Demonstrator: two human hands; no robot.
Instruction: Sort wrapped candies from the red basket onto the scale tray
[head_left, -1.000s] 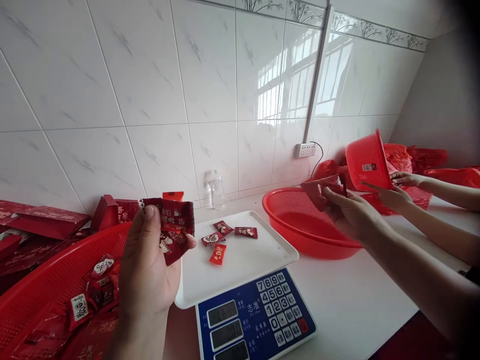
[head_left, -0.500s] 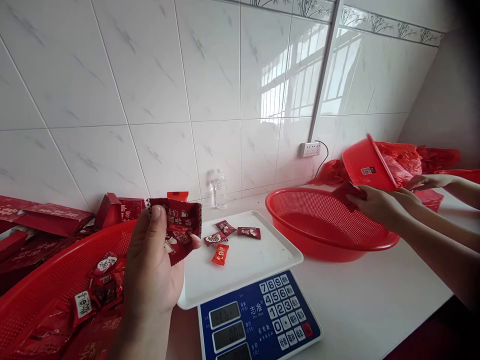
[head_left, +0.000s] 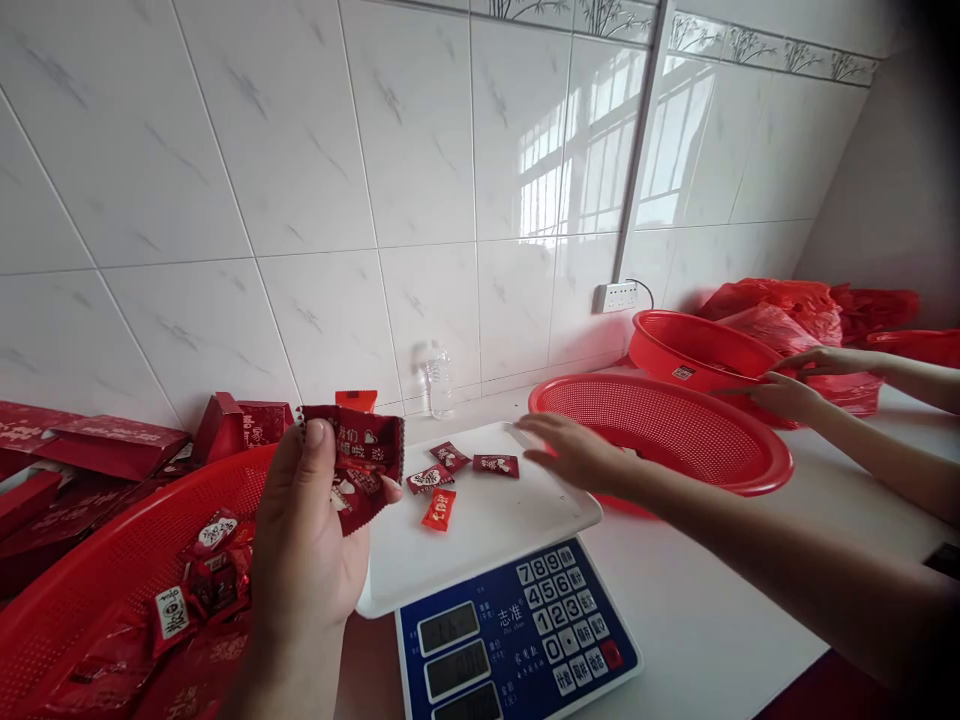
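My left hand (head_left: 311,520) is closed on several dark red candy packets (head_left: 367,445) with white lettering, held up at the tray's left end. An orange-red wrapper pokes up behind them. Over the right side of the white scale tray (head_left: 480,560) my right hand (head_left: 562,445) reaches in with fingers stretched out, slightly blurred, nothing seen in it. Three dark red packets (head_left: 496,466) and a small orange-red candy (head_left: 439,510) lie on the tray. Below it shows the scale's blue keypad panel (head_left: 517,640).
Left of my hand, a red basket (head_left: 90,570) holds wrapped candies; red boxes (head_left: 112,440) lie behind it. A large red basket (head_left: 660,400) stands right of the tray. Beyond it, a co-worker's hands (head_left: 795,385) are at a smaller red basket (head_left: 675,350). A clear bottle (head_left: 440,380) stands by the wall.
My right hand has moved left from above the large basket to the tray, and the red packet it held is gone from it. The co-worker's smaller basket has been lowered from tilted.
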